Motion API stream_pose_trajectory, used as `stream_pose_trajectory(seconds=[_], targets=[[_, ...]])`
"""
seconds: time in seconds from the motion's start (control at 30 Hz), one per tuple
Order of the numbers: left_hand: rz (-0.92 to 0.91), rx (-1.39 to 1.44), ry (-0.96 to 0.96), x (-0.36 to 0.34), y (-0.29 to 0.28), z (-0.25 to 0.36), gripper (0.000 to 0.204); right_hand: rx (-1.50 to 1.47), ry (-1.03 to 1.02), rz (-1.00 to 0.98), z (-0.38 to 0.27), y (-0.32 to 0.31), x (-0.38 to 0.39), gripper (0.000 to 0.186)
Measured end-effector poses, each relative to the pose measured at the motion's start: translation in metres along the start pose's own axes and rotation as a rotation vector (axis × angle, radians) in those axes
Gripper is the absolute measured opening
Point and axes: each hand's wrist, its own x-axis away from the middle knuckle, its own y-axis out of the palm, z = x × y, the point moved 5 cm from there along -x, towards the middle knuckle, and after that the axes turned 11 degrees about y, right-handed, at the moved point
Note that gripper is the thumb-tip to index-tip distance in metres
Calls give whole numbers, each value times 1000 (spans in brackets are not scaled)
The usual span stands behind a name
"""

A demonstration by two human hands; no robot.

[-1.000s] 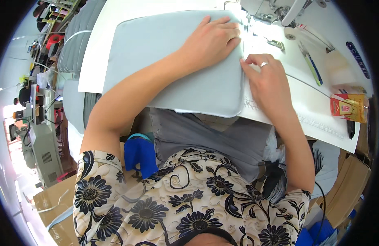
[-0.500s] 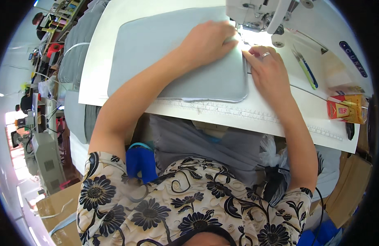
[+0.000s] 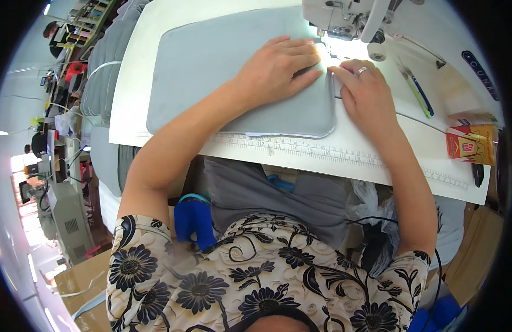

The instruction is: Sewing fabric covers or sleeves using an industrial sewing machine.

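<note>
A light grey fabric panel (image 3: pixel 211 72) with rounded corners lies on the white sewing table (image 3: pixel 131 94), and a strip of white shows under its near edge. Its right edge runs beneath the lit head of a sewing machine (image 3: pixel 336 19). My left hand (image 3: pixel 283 69) rests flat on the panel with fingers stretched toward the needle area. At the panel's right edge, just below the presser foot, my right hand (image 3: pixel 366 88) is closed, thumb and forefinger pinching the edge. A ring is on one of its fingers. Glare hides the needle itself.
Green and blue thread snips (image 3: pixel 419 97) lie right of the machine, near a red and yellow packet (image 3: pixel 472 145). A printed ruler (image 3: pixel 300 148) follows the table's near edge. Stacked grey pieces (image 3: pixel 103 83) stand at the left. Grey cloth (image 3: pixel 267 191) covers my lap.
My left hand has slid slightly nearer me and flattened, its fingers more extended. The right hand stays at the panel's edge. The view has shifted a little.
</note>
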Motion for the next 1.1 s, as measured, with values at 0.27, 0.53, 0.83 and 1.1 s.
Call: stream_pose_trajectory(seconds=[0.27, 0.53, 0.83, 1.1], targets=[[33, -11, 61, -6, 15, 5, 21, 68, 6, -34, 8, 8, 1, 23], [-62, -37, 33, -21, 19, 3, 23, 191, -2, -29, 15, 6, 0, 16], [2, -15, 31, -19, 17, -4, 24, 37, -16, -47, 15, 2, 8, 26], [-47, 0, -6, -17, 17, -20, 28, -37, 21, -96, 13, 8, 7, 23]])
